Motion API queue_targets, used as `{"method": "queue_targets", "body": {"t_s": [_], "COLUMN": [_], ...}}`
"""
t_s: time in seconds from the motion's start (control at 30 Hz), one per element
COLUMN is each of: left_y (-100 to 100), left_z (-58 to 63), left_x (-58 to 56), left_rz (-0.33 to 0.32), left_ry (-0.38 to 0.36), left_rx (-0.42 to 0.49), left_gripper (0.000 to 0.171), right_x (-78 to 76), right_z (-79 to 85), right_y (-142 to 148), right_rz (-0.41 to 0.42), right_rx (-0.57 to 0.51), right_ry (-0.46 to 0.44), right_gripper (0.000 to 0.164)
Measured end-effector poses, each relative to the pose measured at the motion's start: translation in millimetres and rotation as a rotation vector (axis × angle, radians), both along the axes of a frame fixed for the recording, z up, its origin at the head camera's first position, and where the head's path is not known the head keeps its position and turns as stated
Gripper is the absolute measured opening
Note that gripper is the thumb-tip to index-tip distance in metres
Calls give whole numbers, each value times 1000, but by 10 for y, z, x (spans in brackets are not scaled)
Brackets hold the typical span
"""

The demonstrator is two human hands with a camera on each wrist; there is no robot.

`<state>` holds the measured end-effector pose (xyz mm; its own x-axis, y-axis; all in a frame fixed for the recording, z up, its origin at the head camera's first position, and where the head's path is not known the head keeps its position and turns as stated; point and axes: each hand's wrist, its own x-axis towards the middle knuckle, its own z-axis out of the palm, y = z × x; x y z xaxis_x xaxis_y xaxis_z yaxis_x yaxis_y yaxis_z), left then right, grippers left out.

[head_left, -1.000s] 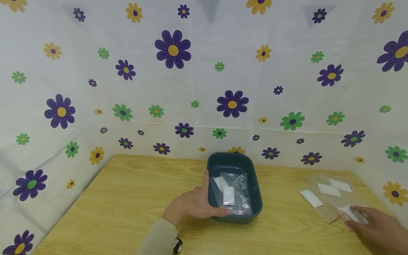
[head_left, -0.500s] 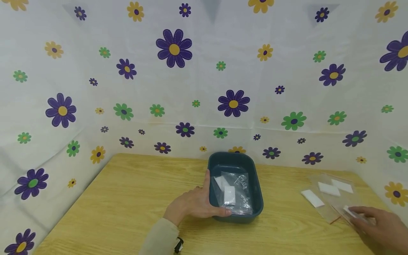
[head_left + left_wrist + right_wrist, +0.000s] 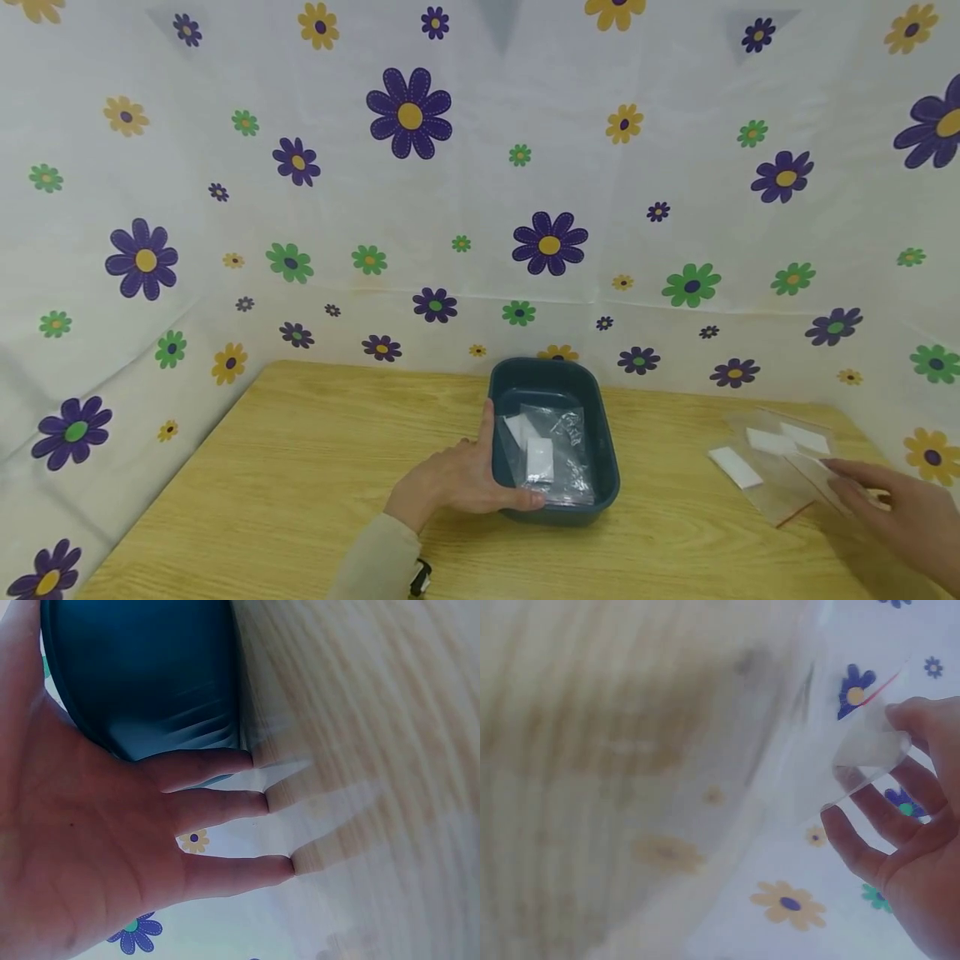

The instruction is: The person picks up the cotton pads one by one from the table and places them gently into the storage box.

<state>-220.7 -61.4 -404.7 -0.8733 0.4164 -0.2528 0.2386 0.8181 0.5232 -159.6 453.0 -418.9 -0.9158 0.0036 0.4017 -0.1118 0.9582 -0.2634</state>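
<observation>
White flower-printed cloth (image 3: 465,192): hangs behind yellow wood-grain table (image 3: 300,475).
Dark-blue rectangular plastic tub (image 3: 555,517): contains clear bags with white pieces (image 3: 540,460).
Left hand (image 3: 457,483): touches tub rim, fingers spread.
Right hand (image 3: 896,512): pinches thin clear plastic bag (image 3: 866,746), right of tub.
Other flat bags (image 3: 772,500): lie just beside, on table.

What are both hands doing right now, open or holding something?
Left hand: open, fingers straight, touching the dark teal rectangular plastic bin.
Right hand: closed, pinching a clear flat plastic bag.
</observation>
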Motion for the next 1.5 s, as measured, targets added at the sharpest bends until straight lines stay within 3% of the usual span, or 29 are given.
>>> {"method": "queue_targets", "body": {"t_s": [0.63, 0.83, 1.23, 1.5], "left_y": [-8, 4, 23, 20], "left_z": [-10, -26, -25, -18], "left_x": [-7, -20, 10, 6], "left_rz": [12, 11, 1, 0], "left_ry": [4, 8, 12, 9], "left_rx": [-14, -14, -9, -5], "left_gripper": [144, 144, 143, 144], "right_x": [-210, -264, -369, -443], "right_z": [257, 339, 440, 494], "right_y": [-524, -761, -1127, -1350], "right_rz": [176, 275, 367, 450], "right_rx": [-198, -223, -155, -199], "right_ry": [307, 392, 458, 452], "right_gripper": [25, 33, 48, 48]}}
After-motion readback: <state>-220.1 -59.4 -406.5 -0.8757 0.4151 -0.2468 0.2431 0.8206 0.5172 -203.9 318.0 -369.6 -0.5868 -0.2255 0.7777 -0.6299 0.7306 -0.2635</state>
